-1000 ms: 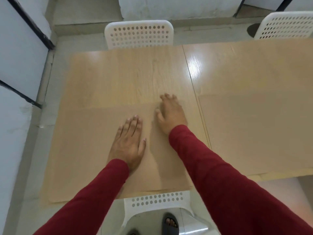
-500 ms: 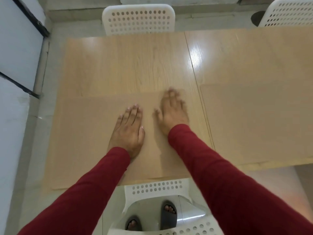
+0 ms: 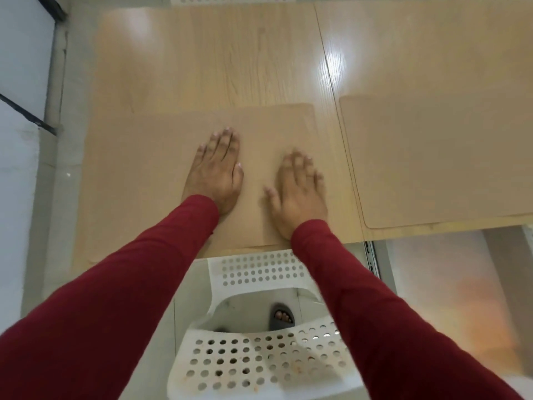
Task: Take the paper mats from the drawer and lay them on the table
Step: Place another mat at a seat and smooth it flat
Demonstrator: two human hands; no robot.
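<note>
Two pale wood counters (image 3: 219, 59) butted side by side, a thin seam between, glare on the glossy tops. Left mat (image 3: 138, 174) flat on the left counter, near edge close to the counter's near edge. Right mat (image 3: 438, 157) flat on the right counter, corners rounded, just beside the seam, apart from the left mat. Left hand (image 3: 215, 174) palm down on the left mat, fingers together and straight, grip flat and holding nothing. Right hand (image 3: 297, 192) palm down on the same mat near its right edge, fingers slightly spread and blurred, grip likewise flat, nothing held. Red sleeves (image 3: 360, 298) to both wrists. White perforated chair (image 3: 259, 362) below, between the arms, against the counter's near edge. Grey floor beneath; one sandalled foot (image 3: 281, 316) visible through the chair's gap. White wall (image 3: 20, 67) with dark strips at left.
</note>
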